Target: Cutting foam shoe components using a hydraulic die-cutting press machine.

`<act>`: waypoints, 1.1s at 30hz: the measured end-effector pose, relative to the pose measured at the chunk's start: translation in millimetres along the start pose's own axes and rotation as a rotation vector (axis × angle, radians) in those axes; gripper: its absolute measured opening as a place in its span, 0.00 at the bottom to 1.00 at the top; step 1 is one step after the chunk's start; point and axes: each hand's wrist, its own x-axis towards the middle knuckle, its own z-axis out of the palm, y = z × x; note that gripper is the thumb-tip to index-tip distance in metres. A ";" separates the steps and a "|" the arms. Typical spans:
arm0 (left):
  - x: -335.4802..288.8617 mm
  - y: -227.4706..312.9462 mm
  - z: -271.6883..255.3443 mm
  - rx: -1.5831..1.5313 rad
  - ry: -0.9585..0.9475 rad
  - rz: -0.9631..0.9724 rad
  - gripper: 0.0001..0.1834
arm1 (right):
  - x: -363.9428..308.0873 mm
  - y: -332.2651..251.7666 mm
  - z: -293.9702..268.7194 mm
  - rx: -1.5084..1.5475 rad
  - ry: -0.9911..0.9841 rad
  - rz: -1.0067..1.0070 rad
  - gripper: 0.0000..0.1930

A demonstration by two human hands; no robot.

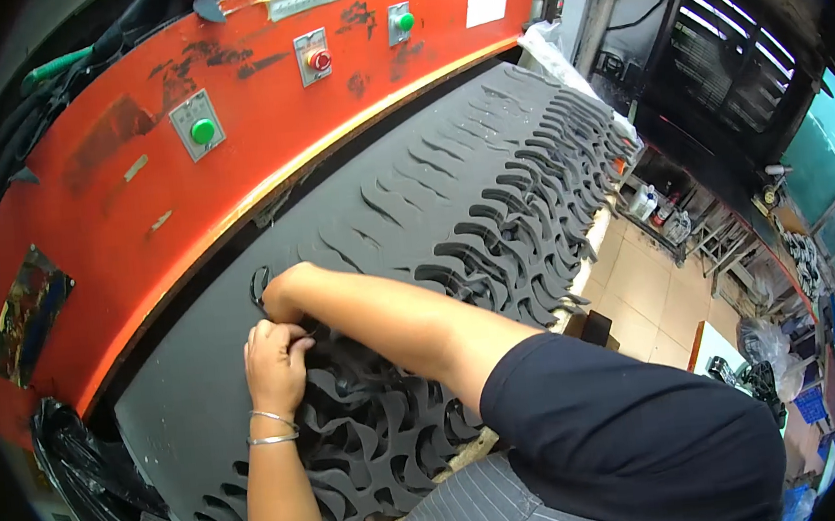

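My left hand (274,358), with two bangles at the wrist, rests over a dark grey foam sheet (183,383). Its fingers are curled in and their tips are partly hidden. My right hand (287,291) reaches across from the right and bends down just beyond the left one; its fingers are hidden. Close against the right hand stands a small dark curved loop (259,285), whose kind I cannot make out. Wavy cut foam strips (350,398) lie in a loose, latticed pile under and beside my forearms. Curved cuts (382,207) run along the sheet farther off.
An orange-red machine beam (252,106) spans behind the sheet, carrying green buttons (202,131) and a red button (319,60). More raised foam strips (532,199) line the right edge. Black plastic (88,493) hangs at the left. A tiled floor (651,288) lies to the right.
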 end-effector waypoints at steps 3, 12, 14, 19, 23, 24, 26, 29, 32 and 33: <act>-15.3 15.3 25.5 -0.076 0.165 -0.146 0.23 | 4.7 49.4 27.1 0.041 0.188 -0.321 0.17; -30.5 -28.4 7.8 -0.291 -0.182 -0.239 0.20 | -78.7 37.6 -0.4 1.110 0.571 -0.551 0.08; -45.1 -40.9 9.1 -0.409 0.132 -0.452 0.23 | -65.0 7.1 -0.6 0.564 0.614 -0.487 0.07; -49.6 -39.9 7.0 -0.826 0.389 -0.532 0.33 | -31.6 -29.0 47.8 0.021 0.481 -0.164 0.13; -52.7 -27.1 5.0 -0.473 0.135 -0.517 0.34 | -58.7 0.1 86.5 0.551 0.774 -0.564 0.29; -59.4 -32.6 6.9 -0.333 0.120 -0.460 0.34 | -70.2 5.6 97.2 0.481 0.816 -0.541 0.35; -59.5 -34.5 6.9 -0.205 0.091 -0.391 0.34 | -86.3 11.9 110.3 0.334 0.777 -0.526 0.37; -57.8 -29.3 -2.9 -0.163 0.048 -0.403 0.34 | -88.2 3.9 107.7 0.207 0.829 -0.514 0.31; -57.4 -20.3 -7.4 -0.181 0.046 -0.411 0.32 | -88.1 4.1 103.3 0.218 0.813 -0.510 0.28; -57.1 -19.4 -6.0 -0.180 0.039 -0.412 0.32 | -88.7 5.4 105.4 0.232 0.819 -0.506 0.28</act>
